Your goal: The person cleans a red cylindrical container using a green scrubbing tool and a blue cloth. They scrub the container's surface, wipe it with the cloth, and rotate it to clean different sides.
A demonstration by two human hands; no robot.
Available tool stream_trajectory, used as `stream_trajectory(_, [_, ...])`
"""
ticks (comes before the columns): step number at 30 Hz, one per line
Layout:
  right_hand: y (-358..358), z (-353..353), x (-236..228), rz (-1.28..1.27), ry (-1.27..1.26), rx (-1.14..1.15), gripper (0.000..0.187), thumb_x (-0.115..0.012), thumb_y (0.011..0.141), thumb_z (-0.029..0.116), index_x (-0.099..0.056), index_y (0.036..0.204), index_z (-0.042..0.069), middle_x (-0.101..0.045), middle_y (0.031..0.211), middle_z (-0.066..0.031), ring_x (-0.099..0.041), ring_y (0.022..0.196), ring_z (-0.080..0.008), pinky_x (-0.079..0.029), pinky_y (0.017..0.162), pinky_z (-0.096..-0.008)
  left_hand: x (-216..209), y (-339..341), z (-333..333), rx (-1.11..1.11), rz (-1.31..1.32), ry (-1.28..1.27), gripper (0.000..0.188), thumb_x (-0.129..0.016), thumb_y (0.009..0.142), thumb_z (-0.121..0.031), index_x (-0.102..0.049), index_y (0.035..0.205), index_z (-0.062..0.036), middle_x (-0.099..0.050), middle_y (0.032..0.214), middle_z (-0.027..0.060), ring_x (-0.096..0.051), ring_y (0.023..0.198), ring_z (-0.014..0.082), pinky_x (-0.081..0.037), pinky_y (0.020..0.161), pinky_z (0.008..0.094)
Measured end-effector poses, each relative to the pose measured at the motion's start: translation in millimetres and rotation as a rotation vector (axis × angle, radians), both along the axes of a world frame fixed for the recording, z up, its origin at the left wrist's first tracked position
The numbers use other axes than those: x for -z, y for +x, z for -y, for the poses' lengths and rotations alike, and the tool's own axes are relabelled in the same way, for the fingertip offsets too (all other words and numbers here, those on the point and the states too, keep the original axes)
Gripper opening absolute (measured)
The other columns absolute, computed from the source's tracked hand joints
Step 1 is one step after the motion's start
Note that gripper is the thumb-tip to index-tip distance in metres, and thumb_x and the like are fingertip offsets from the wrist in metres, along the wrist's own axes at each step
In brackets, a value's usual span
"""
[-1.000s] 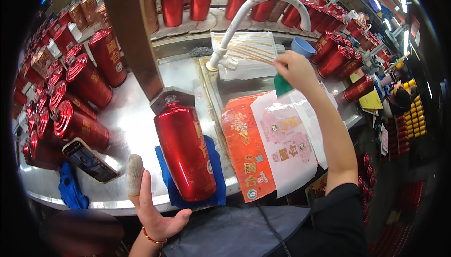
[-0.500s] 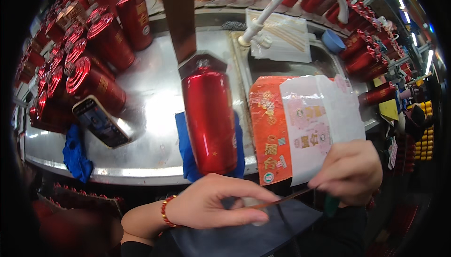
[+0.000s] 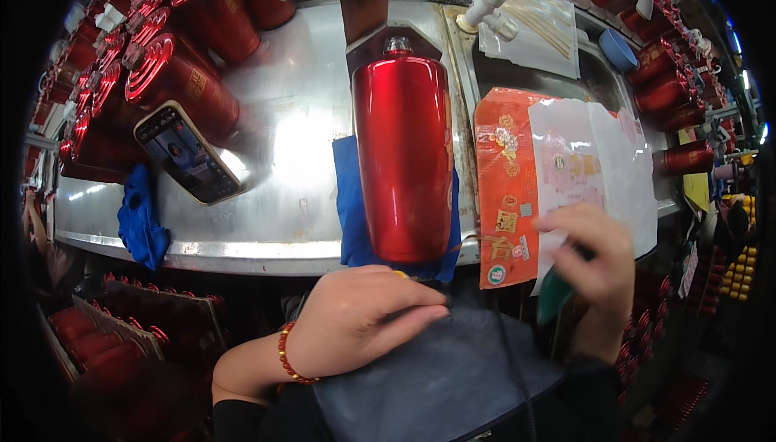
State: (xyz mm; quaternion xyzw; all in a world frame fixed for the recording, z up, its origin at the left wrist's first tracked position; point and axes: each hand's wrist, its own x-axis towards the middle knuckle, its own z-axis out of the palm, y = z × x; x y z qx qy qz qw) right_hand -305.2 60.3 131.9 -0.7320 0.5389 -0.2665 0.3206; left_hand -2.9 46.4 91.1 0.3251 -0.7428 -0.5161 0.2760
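A glossy red bottle [image 3: 404, 159] lies on its side on a blue cloth [image 3: 352, 199], its neck resting against a dark angular holder [image 3: 380, 42]. Just below its base is my left hand [image 3: 364, 312], thumb and forefinger pinched together; what they hold, if anything, is hidden. A small yellow bit [image 3: 400, 274] shows by its knuckles. My right hand [image 3: 594, 252], smeared by motion, hovers over the right edge of the printed sheets. From its fingertips a thin brown strip [image 3: 485, 237] reaches left toward the bottle's base. Something green [image 3: 554, 295] hangs under this hand.
A phone [image 3: 190, 155] leans against red bottles [image 3: 186, 86] at left, near a crumpled blue cloth [image 3: 141, 219]. Orange and white printed sheets [image 3: 505, 175] cover part of the sink. A white tap [image 3: 485, 9], a bag of sticks [image 3: 533, 29] and a blue bowl [image 3: 618, 50] stand behind.
The strip, earlier stretched between both hands, now reaches from my right hand only. My right hand has lifted and moved away from my left. The whole view has shifted.
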Motion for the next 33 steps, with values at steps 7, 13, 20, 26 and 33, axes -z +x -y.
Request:
stream_trajectory(7, [56,20,26,0.303,0.246,-0.309,0.029,-0.087,0.079,0.010,-0.076,0.104,0.002,-0.071,0.089,-0.0096,-0.068,0.080,-0.0204,-0.052,0.067,-0.0294,-1,-2,5,-0.054,0.022,-0.047,0.015,-0.080,0.086,-0.006,-0.078,0.101,-0.0056,-0.075,0.084,0.0064,-0.069,0.069,0.0188,-0.052,0.063,0.0299])
stream_trajectory(13, [60,24,42,0.325,0.262,-0.153,0.008,-0.081,0.083,0.002,-0.074,0.087,0.001,-0.066,0.081,-0.0063,-0.062,0.073,-0.0151,-0.046,0.064,-0.0279,9,3,2,-0.309,-0.023,0.203,0.007,-0.076,0.092,-0.004,-0.076,0.098,0.0002,-0.075,0.081,0.0048,-0.068,0.069,0.0074,-0.049,0.059,0.0210])
stream_trajectory(20, [59,23,51,0.390,0.369,-0.055,0.009,-0.077,0.088,0.002,-0.069,0.085,-0.001,-0.063,0.083,-0.0054,-0.062,0.075,-0.0116,-0.047,0.067,-0.0252,11,4,1,-0.393,-0.017,0.274,0.007,-0.077,0.092,-0.005,-0.072,0.092,-0.0005,-0.073,0.076,0.0027,-0.065,0.065,0.0023,-0.043,0.055,0.0164])
stream_trajectory(26, [53,23,57,0.425,0.432,-0.021,0.010,-0.075,0.090,0.001,-0.067,0.085,-0.002,-0.063,0.086,-0.0057,-0.062,0.077,-0.0108,-0.048,0.068,-0.0236,14,3,1,-0.420,-0.036,0.301,0.012,-0.078,0.093,-0.007,-0.068,0.088,-0.0020,-0.072,0.074,0.0008,-0.064,0.063,0.0016,-0.040,0.053,0.0153])
stream_trajectory(33, [49,22,59,0.417,0.438,-0.009,0.009,-0.074,0.090,0.000,-0.067,0.084,-0.002,-0.065,0.090,-0.0070,-0.063,0.079,-0.0107,-0.048,0.069,-0.0232,16,3,2,-0.428,-0.024,0.301,0.014,-0.079,0.092,-0.008,-0.067,0.086,-0.0038,-0.071,0.072,-0.0001,-0.064,0.063,0.0013,-0.040,0.052,0.0150])
